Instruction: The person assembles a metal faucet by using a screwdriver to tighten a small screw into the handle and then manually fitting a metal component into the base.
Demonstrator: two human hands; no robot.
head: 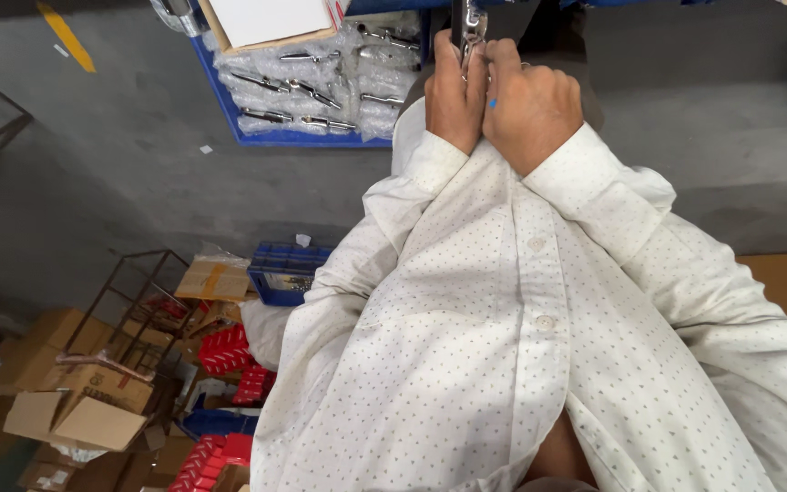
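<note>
Gripping a metal tool (pixel 468 27) between both hands at the top of the view, left hand (pixel 454 91) and right hand (pixel 532 105) pressed side by side, fingers closed around it. Holding it just right of a blue bin (pixel 229 109) of bubble-wrapped metal parts (pixel 321 87), above white dotted sleeves (pixel 503 301). Cardboard boxes (pixel 75 401) and red boxes (pixel 225 351) lower left.

A single head-worn camera looks steeply down the person's own white dotted shirt (pixel 503 346), so close that it fills most of the frame. Beyond it the view reaches the grey floor (pixel 138 173), a blue bin of wrapped metal parts (pixel 321 82) and cardboard boxes (pixel 75 401) at lower left.
</note>
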